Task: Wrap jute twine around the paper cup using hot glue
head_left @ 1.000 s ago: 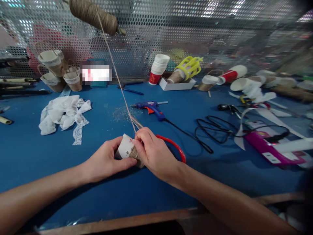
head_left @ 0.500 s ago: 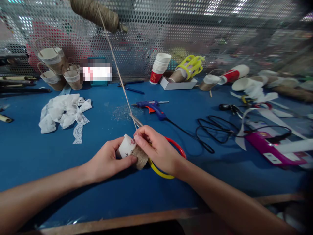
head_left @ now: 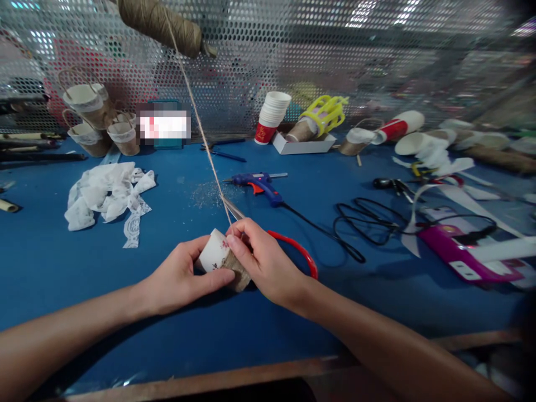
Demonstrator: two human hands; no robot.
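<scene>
My left hand (head_left: 178, 273) is wrapped around a tilted white paper cup (head_left: 212, 252) with a small printed pattern. Brown twine coils around the cup's lower right part, and my left thumb presses on the coils. My right hand (head_left: 262, 259) pinches the twine (head_left: 204, 137) against the cup's side with thumb and forefinger. From there the strand runs taut up to a large twine spool (head_left: 161, 27). Behind and under my right hand are scissors (head_left: 309, 259) with a red handle; their metal blades point toward the glue gun. Whether my right hand touches them I cannot tell.
A blue glue gun (head_left: 262, 184) lies ahead, its black cable running right to a magenta power strip (head_left: 456, 254). White lace (head_left: 103, 192) is heaped at left. Twine-wrapped cups (head_left: 90, 139), stacked paper cups (head_left: 272, 120) and a white box (head_left: 304, 146) stand along the mesh panel.
My right hand has shifted slightly along the cup, still pinching the twine. The yellow part of the scissors' handle no longer shows, and more of the red part is visible.
</scene>
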